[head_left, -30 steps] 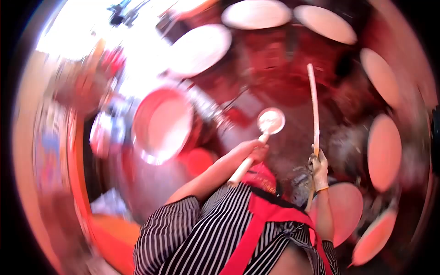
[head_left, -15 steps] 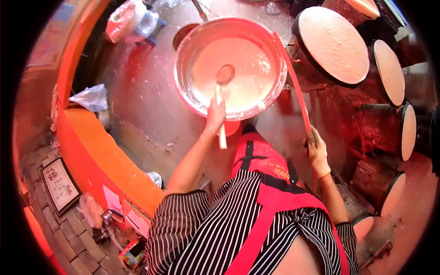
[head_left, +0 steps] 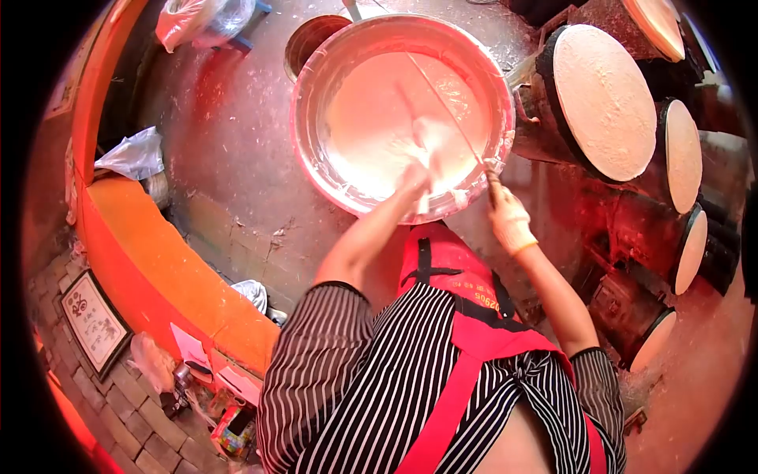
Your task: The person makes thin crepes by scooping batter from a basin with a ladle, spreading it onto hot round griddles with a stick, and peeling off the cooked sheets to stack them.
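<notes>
A wide metal basin (head_left: 303, 154) of pale, creamy batter (head_left: 367, 110) stands in front of me. My left hand (head_left: 412, 182), bare, reaches over its near rim and is closed round the light handle of a ladle (head_left: 423, 204). The ladle's head is smeared by motion at the batter. In a white glove, my right hand (head_left: 512, 220) grips the dark handle of a long thin blade (head_left: 448, 107) just outside the basin's right rim. Seen nearly edge-on, the blade slants up and left across the basin above the batter.
Several round griddles covered with pale batter line the right side, the largest griddle (head_left: 604, 103) nearest the basin. Behind the basin's left rim sits a dark round vessel (head_left: 308, 43). An orange counter (head_left: 174, 261) curves along the left, with a plastic bag (head_left: 136, 155) at its far end.
The blade has swung left from beside the basin to across it, as my right hand moved up and left. My left hand and ladle shifted right. The view has moved slightly.
</notes>
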`<state>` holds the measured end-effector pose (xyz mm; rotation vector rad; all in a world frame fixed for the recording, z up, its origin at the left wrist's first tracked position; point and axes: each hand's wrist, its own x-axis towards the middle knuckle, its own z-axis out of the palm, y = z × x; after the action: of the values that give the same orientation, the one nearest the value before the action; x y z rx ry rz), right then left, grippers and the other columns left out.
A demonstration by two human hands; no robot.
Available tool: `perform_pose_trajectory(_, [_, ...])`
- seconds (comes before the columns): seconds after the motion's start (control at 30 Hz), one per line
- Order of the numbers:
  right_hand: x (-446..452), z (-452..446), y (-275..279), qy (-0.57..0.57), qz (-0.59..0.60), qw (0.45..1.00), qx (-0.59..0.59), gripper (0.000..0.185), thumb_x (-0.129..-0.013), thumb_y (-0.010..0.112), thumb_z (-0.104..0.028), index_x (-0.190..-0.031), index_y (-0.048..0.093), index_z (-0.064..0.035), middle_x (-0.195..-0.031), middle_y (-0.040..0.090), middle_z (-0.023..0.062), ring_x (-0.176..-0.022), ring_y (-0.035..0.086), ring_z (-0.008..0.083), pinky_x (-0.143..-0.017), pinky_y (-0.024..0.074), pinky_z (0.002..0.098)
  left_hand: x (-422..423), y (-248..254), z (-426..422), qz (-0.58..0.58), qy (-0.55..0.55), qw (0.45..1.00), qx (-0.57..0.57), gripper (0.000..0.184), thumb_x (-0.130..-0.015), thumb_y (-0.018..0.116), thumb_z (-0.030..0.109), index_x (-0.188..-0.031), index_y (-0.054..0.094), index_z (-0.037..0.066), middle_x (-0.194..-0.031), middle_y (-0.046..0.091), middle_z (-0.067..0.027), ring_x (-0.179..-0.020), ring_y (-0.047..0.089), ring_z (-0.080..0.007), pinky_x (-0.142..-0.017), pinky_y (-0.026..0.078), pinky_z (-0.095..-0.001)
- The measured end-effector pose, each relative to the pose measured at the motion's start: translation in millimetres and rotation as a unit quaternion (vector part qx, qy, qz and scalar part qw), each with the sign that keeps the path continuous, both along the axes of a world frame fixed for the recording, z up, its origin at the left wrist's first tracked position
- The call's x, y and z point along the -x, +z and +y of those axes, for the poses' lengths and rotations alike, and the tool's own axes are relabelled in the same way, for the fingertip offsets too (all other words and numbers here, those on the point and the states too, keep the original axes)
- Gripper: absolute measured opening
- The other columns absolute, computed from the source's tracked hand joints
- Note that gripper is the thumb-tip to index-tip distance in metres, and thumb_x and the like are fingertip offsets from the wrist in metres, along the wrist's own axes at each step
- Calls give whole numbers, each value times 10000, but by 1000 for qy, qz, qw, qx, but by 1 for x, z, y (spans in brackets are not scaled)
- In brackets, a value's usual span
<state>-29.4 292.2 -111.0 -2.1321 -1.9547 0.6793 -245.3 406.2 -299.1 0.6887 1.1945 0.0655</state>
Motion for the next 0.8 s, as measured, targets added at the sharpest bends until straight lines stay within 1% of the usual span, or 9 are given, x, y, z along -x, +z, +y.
perform_pose_trajectory(0.03, [2, 0, -8, -6, -17, 996, 83, 572, -891, 419, -93, -1437, 290, -205, -973, 616, 188, -808, 616, 358, -691, 496, 452, -29, 19, -1, -31, 77, 977, 196, 205, -937, 440, 167, -1053, 468, 0, -563, 441, -34, -461, 477, -126, -394, 392, -256])
perform_pose_trajectory(0.07, [4, -1, -12, -15, -35, 986, 162, 575, -893, 410, -109, -1442, 273, -205, -921, 620, 197, -791, 618, 354, -675, 495, 457, -40, 39, 6, -258, 341, 771, 472, 228, -969, 421, 206, -975, 429, -22, -512, 376, -13, -395, 414, -108, -326, 335, -248])
perform_pose_trajectory(0.17, [5, -38, 0, -44, -30, 985, 165, 670, -882, 433, -110, -1473, 157, -260, -817, 631, 207, -743, 628, 368, -663, 494, 487, -57, 103, 1, -415, 375, 633, 535, 128, -941, 469, 145, -901, 426, 31, -558, 345, 25, -444, 376, -64, -375, 342, -186])
perform_pose_trajectory(0.3, [5, -91, 41, -52, -12, 994, 99, 722, -880, 462, -104, -1481, 105, -284, -803, 629, 204, -723, 626, 365, -653, 493, 492, -58, 173, -16, -443, 376, 724, 371, 137, -948, 475, 144, -952, 419, 19, -594, 354, 29, -465, 393, -61, -394, 360, -177])
perform_pose_trajectory(0.43, [5, -131, 65, -21, 16, 999, -28, 747, -873, 516, -67, -1482, 127, -257, -771, 613, 183, -679, 605, 356, -609, 477, 459, -42, 238, -40, -426, 399, 799, 146, 302, -958, 502, 298, -1063, 424, 25, -639, 348, 19, -496, 384, -63, -395, 317, -179])
perform_pose_trajectory(0.53, [7, -151, 80, 0, 38, 990, -132, 723, -858, 518, -47, -1472, 193, -244, -788, 613, 171, -696, 605, 354, -614, 475, 457, -17, 346, -59, -348, 339, 873, 34, 269, -963, 489, 290, -1027, 429, 36, -642, 356, 17, -477, 376, -68, -390, 312, -187])
perform_pose_trajectory(0.6, [9, -153, 106, 6, 36, 983, -182, 684, -849, 516, -55, -1457, 258, -235, -805, 608, 149, -681, 604, 332, -597, 485, 436, -2, 396, -64, -223, 271, 925, -144, 220, -966, 478, 267, -987, 424, 54, -643, 380, 4, -455, 373, -70, -380, 320, -203])
perform_pose_trajectory(0.67, [8, -150, 126, 17, 7, 965, -261, 658, -849, 515, -92, -1448, 288, -242, -759, 596, 108, -623, 603, 288, -550, 503, 400, 18, 430, -54, -119, 218, 928, -279, 190, -965, 473, 258, -957, 421, 76, -636, 399, 0, -436, 380, -74, -374, 335, -225])
perform_pose_trajectory(0.8, [-1, -137, 170, 12, -21, 940, -341, 705, -829, 527, -81, -1455, 268, -279, -828, 568, 115, -630, 596, 289, -531, 482, 405, 60, 515, -37, -57, 111, 917, -378, 222, -965, 472, 260, -934, 446, 42, -643, 405, -2, -434, 368, -72, -371, 325, -242])
